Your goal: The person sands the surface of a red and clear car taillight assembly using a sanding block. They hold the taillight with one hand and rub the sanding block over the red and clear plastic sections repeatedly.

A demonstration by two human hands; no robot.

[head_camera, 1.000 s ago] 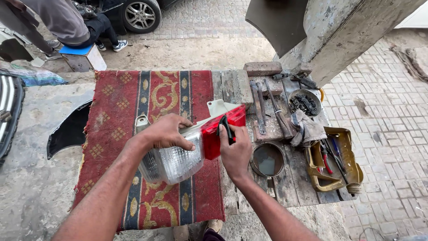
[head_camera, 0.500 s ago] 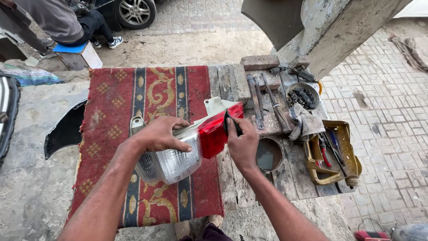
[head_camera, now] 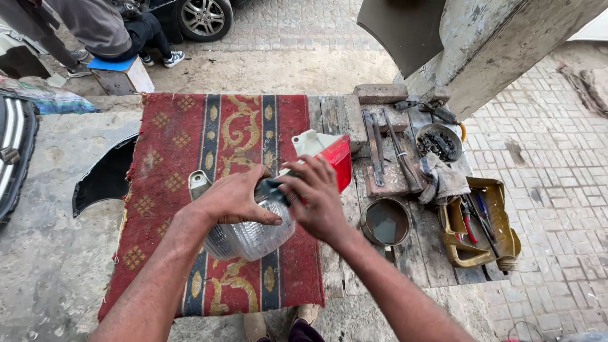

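The tail light (head_camera: 278, 209), a clear ribbed lens with a red section at one end, sat over the red patterned rug (head_camera: 177, 164) on the workbench (head_camera: 329, 120), held between both hands. The left hand (head_camera: 237, 199) lay across the top of the clear lens, fingers curled down over it in a grip. The right hand (head_camera: 313, 196) closed on the middle of the unit, where a dark part showed between thumb and fingers; what that part was could not be told. The light's long axis ran diagonally, the clear end low and toward the person, the red end pointing up and to the right toward the tools (head_camera: 392, 152). A round tin (head_camera: 386, 221) and a yellow tray (head_camera: 481, 231) lay to the right, well apart from the hands.
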